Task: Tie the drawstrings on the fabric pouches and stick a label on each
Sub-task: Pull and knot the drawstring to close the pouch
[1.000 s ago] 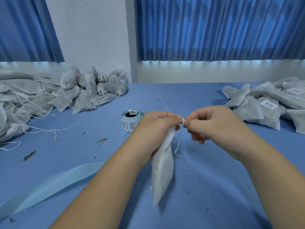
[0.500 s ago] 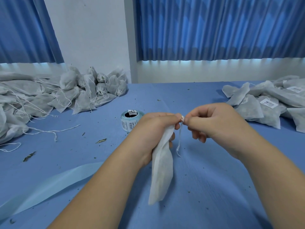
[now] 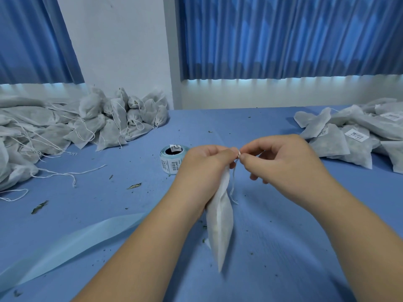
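At frame centre: left hand (image 3: 205, 168) grips the neck of a white pouch (image 3: 219, 225), fingers curled round it. The pouch hangs down from the fist, tip low over the blue worktop (image 3: 283, 247); contact unclear. Right hand (image 3: 281, 162) is just beside it, thumb and forefinger pinching the drawstring (image 3: 232, 184) at the pouch mouth, loose ends dangling below. Label roll (image 3: 172, 159) sits on the worktop just behind the left hand. Pale blue liner strip (image 3: 72, 243) runs off lower left. Pouch pile (image 3: 65, 127) with trailing strings at left edge; labelled pouches (image 3: 353, 136) at right edge. Leaf bits scattered across the worktop.
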Available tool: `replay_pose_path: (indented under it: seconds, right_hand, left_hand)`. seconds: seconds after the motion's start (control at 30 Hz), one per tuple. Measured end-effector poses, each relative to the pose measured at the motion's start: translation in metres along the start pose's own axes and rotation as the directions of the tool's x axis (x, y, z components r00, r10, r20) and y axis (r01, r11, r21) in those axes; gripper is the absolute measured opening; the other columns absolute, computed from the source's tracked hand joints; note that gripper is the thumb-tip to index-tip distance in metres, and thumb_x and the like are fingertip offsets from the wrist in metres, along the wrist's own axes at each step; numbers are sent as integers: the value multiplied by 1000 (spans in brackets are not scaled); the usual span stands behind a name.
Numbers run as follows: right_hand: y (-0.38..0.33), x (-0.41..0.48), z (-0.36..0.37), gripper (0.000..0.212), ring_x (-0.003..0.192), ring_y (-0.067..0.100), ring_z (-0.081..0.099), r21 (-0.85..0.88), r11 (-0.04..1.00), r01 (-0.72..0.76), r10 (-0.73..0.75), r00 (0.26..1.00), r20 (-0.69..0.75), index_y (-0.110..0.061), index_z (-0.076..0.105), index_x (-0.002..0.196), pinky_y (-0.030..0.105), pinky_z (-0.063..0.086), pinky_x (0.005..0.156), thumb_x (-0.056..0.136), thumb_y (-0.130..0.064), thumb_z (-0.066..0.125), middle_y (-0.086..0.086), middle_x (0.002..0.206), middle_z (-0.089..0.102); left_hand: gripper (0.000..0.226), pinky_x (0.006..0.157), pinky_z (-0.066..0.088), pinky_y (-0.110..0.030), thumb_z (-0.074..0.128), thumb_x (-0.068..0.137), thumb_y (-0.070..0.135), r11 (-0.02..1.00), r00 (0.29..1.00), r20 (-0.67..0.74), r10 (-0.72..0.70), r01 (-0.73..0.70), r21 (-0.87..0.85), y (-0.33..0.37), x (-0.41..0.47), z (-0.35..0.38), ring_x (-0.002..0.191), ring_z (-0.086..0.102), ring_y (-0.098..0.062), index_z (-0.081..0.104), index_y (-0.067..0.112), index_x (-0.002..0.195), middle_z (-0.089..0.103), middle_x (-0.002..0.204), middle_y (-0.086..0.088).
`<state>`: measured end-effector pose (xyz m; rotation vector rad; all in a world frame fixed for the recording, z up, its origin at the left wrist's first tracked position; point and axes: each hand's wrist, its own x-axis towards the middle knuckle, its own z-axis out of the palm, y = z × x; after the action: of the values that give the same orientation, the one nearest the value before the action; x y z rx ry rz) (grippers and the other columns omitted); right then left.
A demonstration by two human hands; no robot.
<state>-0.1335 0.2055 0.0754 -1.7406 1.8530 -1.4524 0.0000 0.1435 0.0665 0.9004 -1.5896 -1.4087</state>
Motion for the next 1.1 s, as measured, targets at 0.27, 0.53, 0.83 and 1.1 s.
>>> replay_pose_path:
  seconds: [0.27, 0.53, 0.83, 1.1]
  right_hand:
    - [0, 0, 4, 15, 51, 2, 51, -81, 996, 42, -52, 991, -125, -25, 69, 63, 9, 36, 48, 77, -28, 75, -20, 55, 60]
    - [0, -1, 9, 18, 58, -1, 55, -242, 966, 93, -124, 985, -118, -31, 66, 59, 8, 39, 53, 75, -23, 68, -26, 60, 60]
    - [-3, 1, 2, 21, 42, 4, 48, 35, 994, -100, 102, 992, -71, -14, 59, 58, 15, 36, 40, 57, -36, 59, 2, 53, 58]
    - [2, 6, -9, 6, 52, 20, 47, 368, 881, -298, 258, 954, 156, -13, 59, 56, 29, 37, 46, 59, -17, 55, 6, 58, 46]
  left_hand:
    - [22, 62, 40, -27, 65, 89, 20, 999, 998, -57, 33, -32, 20, -1, 0, 2, 49, 49, -3, 67, 12, 69, 60, 55, 16]
    - [21, 43, 34, -10, 67, 87, 22, 983, 989, -92, 117, -102, 151, -5, 2, 4, 43, 44, 2, 71, 6, 74, 58, 53, 16]
    - [24, 50, 37, -6, 67, 89, 26, 954, 984, -6, 176, -169, 246, -3, 1, 5, 55, 53, 7, 67, 24, 65, 63, 58, 22]
    - [20, 46, 33, -7, 68, 88, 26, 917, 958, 133, 254, -282, 281, 2, -6, 3, 47, 44, 0, 65, 26, 68, 50, 50, 18]
